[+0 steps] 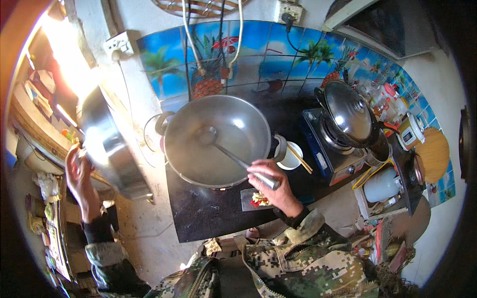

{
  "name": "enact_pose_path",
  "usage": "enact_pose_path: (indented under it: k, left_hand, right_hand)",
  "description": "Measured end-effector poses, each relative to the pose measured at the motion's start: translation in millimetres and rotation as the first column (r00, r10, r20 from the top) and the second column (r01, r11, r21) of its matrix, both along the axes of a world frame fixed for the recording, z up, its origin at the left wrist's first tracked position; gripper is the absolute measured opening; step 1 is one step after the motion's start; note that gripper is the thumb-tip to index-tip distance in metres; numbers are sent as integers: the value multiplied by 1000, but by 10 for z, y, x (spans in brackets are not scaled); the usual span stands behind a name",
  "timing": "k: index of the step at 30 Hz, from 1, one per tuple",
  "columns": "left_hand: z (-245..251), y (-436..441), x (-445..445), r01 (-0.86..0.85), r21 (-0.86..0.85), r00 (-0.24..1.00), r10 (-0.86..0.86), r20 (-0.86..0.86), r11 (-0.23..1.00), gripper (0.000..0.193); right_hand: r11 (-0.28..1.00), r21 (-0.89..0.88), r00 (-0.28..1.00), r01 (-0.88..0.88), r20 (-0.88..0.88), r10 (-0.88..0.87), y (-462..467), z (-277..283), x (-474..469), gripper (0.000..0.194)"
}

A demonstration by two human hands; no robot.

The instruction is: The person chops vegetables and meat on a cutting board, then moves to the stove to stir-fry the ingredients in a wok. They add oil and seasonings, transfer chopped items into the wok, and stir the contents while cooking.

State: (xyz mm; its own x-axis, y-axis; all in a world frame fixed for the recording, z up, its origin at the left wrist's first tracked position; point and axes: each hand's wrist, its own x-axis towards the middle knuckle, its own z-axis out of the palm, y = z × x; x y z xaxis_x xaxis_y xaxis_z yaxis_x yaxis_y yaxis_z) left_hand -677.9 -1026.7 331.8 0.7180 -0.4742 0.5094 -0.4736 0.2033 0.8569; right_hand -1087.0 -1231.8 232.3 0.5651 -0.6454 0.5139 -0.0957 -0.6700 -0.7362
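Note:
A large metal wok (pixel 223 164) on the dark counter holds cloudy liquid, and faint steam seems to rise from it. My right hand (pixel 274 186) grips the handle of a metal ladle (pixel 234 158), whose bowl rests in the wok. Off to the wok's left, my left hand (pixel 80 175) holds a large metal lid (pixel 113 145) tilted nearly upright; its knob is partly hidden by my fingers. A white bowl (pixel 290 160) with wooden chopsticks (pixel 301 158) across its rim stands beside the wok's right handle. Chopped red and pale pieces (pixel 259 199) lie on a flat surface just below my right hand.
To the right, a lidded dark pan (pixel 348 113) sits on a gas stove (pixel 329 162). Bottles and jars (pixel 385 104) crowd the back right corner, near a rice-cooker-like container (pixel 410 132). Cords (pixel 231 37) hang along the tiled wall. A pale tank (pixel 382 184) stands below the counter.

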Motion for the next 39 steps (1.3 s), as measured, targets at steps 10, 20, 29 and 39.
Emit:
enact_pose_path:
  k: [10,20,29,39]
  left_hand:
    - [-2742,3161,62,-882,158,202,659,-724,445,38]
    - [-3919,4289,-894,-830,554,-297,788,-540,67,36]
    - [-3918,4275,-948,-846,529,-291,767,-571,73,39]
    - [-3978,4228,-882,-850,520,-275,766,-581,89,43]
  right_hand:
    - [943,330,982,30,165,-89,-475,562,114,15]
    - [551,835,563,20,446,-696,-516,190,-95,42]
    - [841,541,681,21,608,-408,-360,6,-23,29]
    - [941,18,941,337,16,-337,-228,297,-256,13]
